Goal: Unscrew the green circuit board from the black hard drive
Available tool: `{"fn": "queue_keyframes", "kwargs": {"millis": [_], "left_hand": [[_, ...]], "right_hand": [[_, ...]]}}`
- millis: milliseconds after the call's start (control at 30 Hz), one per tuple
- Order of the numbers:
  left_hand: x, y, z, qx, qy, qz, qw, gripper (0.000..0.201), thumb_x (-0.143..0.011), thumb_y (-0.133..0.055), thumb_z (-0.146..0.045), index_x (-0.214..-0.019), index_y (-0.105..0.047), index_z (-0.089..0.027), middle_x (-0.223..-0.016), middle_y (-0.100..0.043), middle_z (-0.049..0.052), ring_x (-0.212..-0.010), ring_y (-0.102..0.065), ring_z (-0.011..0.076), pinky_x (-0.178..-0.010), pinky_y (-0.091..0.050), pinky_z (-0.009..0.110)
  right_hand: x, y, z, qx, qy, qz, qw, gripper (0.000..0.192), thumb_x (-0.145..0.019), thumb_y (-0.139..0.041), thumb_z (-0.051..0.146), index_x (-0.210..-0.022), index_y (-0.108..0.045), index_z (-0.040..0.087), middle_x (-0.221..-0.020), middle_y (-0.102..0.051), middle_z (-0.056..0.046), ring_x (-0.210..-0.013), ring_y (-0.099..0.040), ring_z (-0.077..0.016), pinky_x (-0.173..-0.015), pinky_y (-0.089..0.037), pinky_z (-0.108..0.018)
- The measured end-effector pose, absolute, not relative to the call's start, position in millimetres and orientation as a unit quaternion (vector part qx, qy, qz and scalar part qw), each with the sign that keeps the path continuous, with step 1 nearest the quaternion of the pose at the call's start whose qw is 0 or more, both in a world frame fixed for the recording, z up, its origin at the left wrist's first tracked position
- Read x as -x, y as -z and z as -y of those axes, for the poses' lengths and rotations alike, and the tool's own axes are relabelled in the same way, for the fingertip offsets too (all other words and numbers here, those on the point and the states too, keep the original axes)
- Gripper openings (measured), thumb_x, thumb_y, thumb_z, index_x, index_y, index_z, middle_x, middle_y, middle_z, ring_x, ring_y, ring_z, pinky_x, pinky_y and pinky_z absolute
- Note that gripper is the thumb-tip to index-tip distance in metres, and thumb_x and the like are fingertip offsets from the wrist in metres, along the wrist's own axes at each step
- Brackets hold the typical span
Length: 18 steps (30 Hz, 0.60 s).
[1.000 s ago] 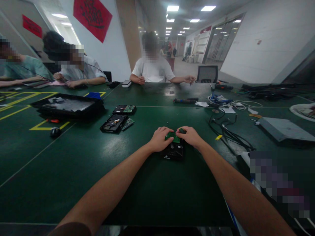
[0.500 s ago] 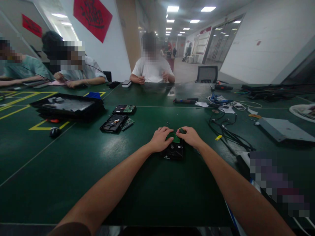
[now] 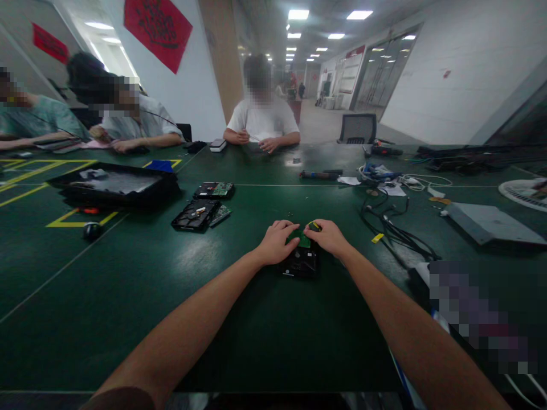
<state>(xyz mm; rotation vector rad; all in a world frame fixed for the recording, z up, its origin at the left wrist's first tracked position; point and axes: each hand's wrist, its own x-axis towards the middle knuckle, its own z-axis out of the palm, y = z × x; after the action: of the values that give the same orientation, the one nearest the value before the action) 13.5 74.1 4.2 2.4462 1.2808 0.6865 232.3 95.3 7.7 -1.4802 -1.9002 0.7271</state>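
The black drive [image 3: 298, 265] lies on the surface [image 3: 239, 319] with its green circuit board [image 3: 305, 241] still on it; the left hand [image 3: 278, 244] covers its left side, gripping or merely pressing, I cannot tell, while the right hand [image 3: 328, 236] pinches a small yellow-and-dark tool [image 3: 315, 225]. With tiny pieces [image 3: 290, 214] loose just beyond, I judge this drive partway done, its board not yet off.

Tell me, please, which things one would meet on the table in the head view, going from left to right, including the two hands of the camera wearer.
Black tray → black case → left hand → green circuit board → right hand → dark cables → grey metal box.
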Motion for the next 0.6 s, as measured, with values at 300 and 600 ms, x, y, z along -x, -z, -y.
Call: {"fn": "queue_keyframes", "kwargs": {"millis": [300,600], "left_hand": [[-13.4,-7.6,-73.2,-0.849,-0.243,-0.441,0.16,0.05,-0.099,-0.053,-0.039,-0.146,-0.054,-0.022,-0.14,-0.059,0.01,-0.13,-0.048,0.031,-0.11,-0.042,0.051],[-12.8,-8.6,-71.8,-0.848,-0.262,-0.428,0.17,0.045,-0.099,-0.056,-0.037,-0.142,-0.058,-0.026,-0.134,-0.061,0.009,-0.127,-0.05,0.0303,-0.108,-0.043,0.051]], "right_hand": [[-250.3,-34.5,-95.0,0.609,-0.024,0.678,0.411,0.048,-0.097,-0.048,0.064,-0.094,-0.071,0.022,-0.088,-0.068,-0.007,-0.085,-0.062,-0.0241,-0.076,-0.045,-0.034],[-245.8,-46.4,-82.7,0.508,0.096,0.702,0.49,0.057,-0.099,-0.054,0.058,-0.143,-0.052,0.023,-0.128,-0.07,-0.012,-0.107,-0.068,-0.0282,-0.094,-0.053,-0.042]]}}
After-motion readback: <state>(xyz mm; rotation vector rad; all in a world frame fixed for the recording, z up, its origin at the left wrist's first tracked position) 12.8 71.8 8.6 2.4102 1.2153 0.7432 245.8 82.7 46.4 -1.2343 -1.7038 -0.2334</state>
